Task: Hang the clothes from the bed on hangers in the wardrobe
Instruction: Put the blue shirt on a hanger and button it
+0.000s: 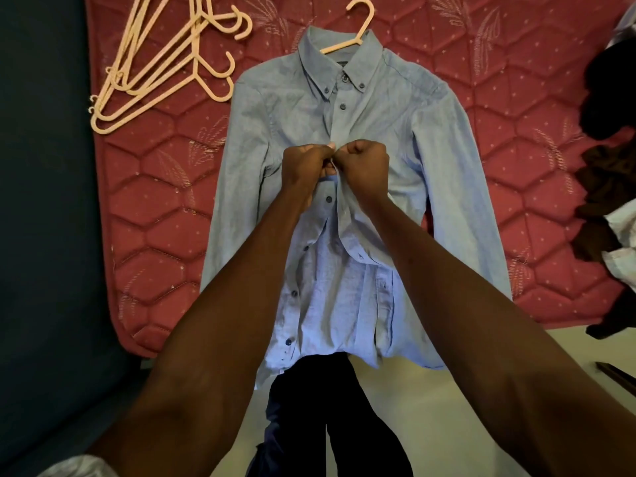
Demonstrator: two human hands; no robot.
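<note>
Blue shirt [378, 139] lies flat on the bed [155, 201], front up, a hanger [354, 29] through its collar. Left hand [306, 163] and right hand [364, 163] meet at the placket mid-chest, fingers curled, pinching the fabric edges. Spare hangers [155, 67] lie at upper left; dark clothes [609, 98] at right.

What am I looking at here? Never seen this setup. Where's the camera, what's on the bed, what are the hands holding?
No robot here: a person works with bare hands. The one picture comes from a camera on their head, looking forward and down. On the red mattress lies a blue shirt, already on a hanger whose hook pokes out at the collar. The left hand and right hand pinch the shirt's front at mid-chest, apparently fastening a button. Spare hangers lie at upper left; more clothes are piled at the right edge.
</note>
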